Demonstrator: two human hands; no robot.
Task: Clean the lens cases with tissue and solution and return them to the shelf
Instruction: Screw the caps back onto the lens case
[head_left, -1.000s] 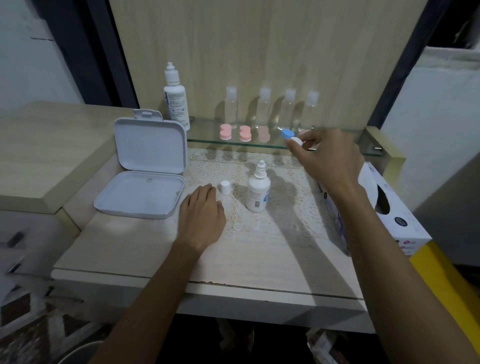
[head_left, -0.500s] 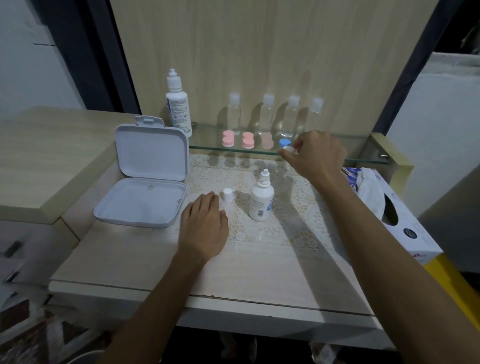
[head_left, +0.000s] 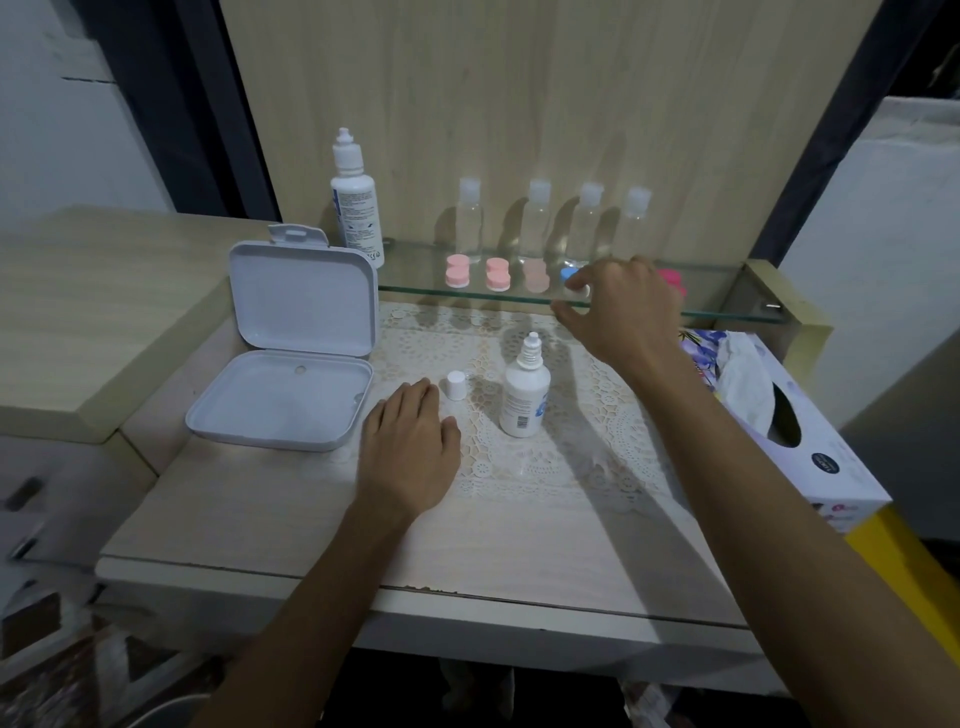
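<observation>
A blue-and-white lens case (head_left: 570, 274) sits on the glass shelf (head_left: 727, 299), to the right of three pale pink lens cases (head_left: 497, 274). My right hand (head_left: 623, 312) hovers over it; its fingertips touch the case while the thumb is spread apart below the shelf edge. A brighter pink case (head_left: 674, 280) peeks out behind that hand. My left hand (head_left: 410, 452) lies flat on the lace mat and holds nothing. An uncapped small solution bottle (head_left: 524, 402) stands on the mat, with its white cap (head_left: 455, 385) just beyond my left fingertips. A tissue box (head_left: 789, 431) lies at the right.
An open white plastic box (head_left: 291, 374) lies at the left of the table. A tall solution bottle (head_left: 357, 208) and several clear bottles (head_left: 537, 223) stand at the back of the shelf against the wood panel. A raised wooden ledge (head_left: 78, 312) borders the left.
My right hand carried the blue-and-white case down onto the glass shelf and loosened its pinch. The left hand stayed flat on the mat.
</observation>
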